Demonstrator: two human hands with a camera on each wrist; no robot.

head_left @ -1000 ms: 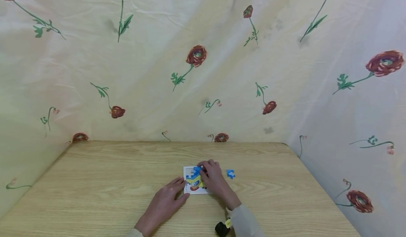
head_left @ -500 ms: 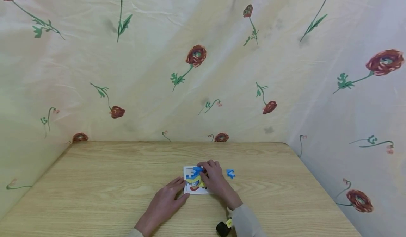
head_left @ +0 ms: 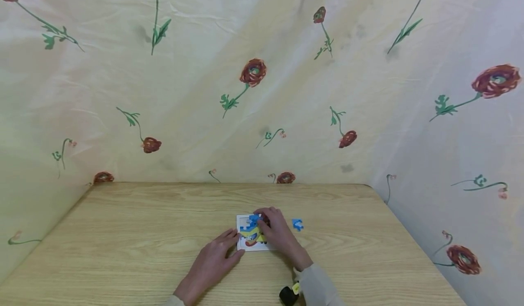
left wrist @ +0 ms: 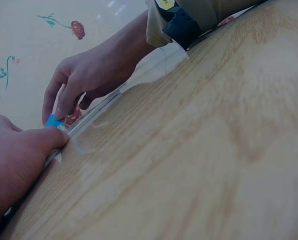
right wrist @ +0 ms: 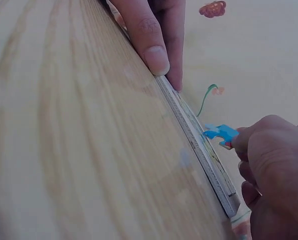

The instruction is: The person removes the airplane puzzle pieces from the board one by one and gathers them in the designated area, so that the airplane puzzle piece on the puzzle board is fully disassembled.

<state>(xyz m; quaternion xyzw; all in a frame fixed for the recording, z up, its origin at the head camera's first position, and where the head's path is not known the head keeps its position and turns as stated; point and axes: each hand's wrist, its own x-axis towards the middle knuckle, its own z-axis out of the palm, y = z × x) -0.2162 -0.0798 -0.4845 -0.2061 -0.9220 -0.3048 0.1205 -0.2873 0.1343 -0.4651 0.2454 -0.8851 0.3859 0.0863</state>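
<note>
A small picture puzzle in a white frame (head_left: 258, 248) lies flat on the table, with blue and yellow pieces in its lower part and a bare patch at its upper left. Over its upper right side, my right hand (head_left: 279, 231) pinches a blue puzzle piece (right wrist: 223, 133) between thumb and fingers; the right wrist view has it tilted just above the board. My left hand (head_left: 214, 257) rests at the frame's left edge, its extended fingers along the side and the thumb (right wrist: 156, 60) pressing by the near corner. The right hand hides the puzzle's right part.
Another blue-and-white puzzle piece (head_left: 297, 224) lies on the wooden table (head_left: 143, 233), right of the puzzle. A black wrist device (head_left: 288, 295) with a yellow label sits at the right sleeve. A flowered cloth (head_left: 196, 87) hangs behind and along both sides.
My right hand has shifted very slightly over the puzzle, its fingertips moving a touch with the blue piece. The left hand, frame and loose piece stay where they were.
</note>
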